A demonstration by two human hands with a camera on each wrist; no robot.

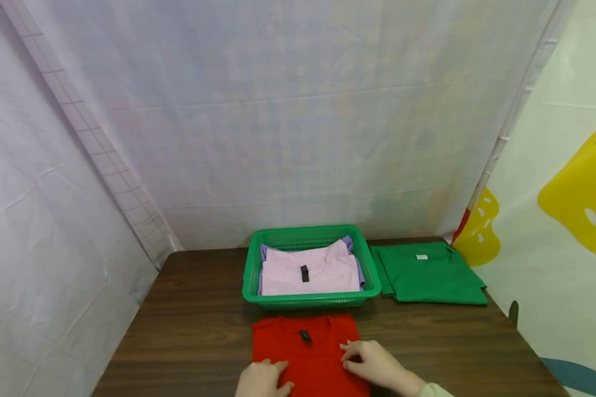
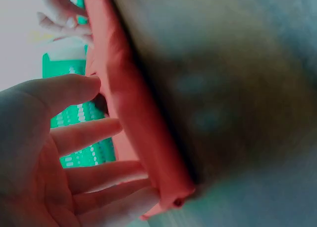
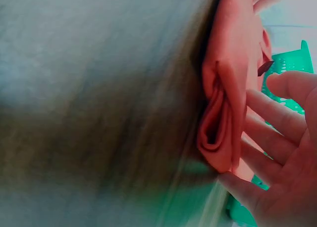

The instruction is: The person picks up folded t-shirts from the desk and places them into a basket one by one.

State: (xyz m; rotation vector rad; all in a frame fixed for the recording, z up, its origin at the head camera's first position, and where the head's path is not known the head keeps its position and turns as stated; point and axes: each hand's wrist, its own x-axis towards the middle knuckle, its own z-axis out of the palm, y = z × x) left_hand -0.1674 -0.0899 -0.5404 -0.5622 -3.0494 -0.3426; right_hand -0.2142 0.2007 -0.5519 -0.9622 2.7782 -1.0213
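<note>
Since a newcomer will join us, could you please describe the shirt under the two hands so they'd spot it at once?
On the brown table, find the green basket. Just in front of it lies the folded shirt. Its red colour sets it apart from the pink shirt in the basket and the green shirt to the right.

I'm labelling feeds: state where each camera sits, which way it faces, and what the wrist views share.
Head: head-worn, facing forward and down at the red shirt and basket; left grip, right grip and a sleeve show.
Left wrist: worn there, facing the red shirt's edge; left grip near, part of right grip beyond.
Right wrist: worn there, facing the red shirt's folded side; right grip near, part of left grip beyond.
Wrist views share: red shirt, basket, both grips.
</note>
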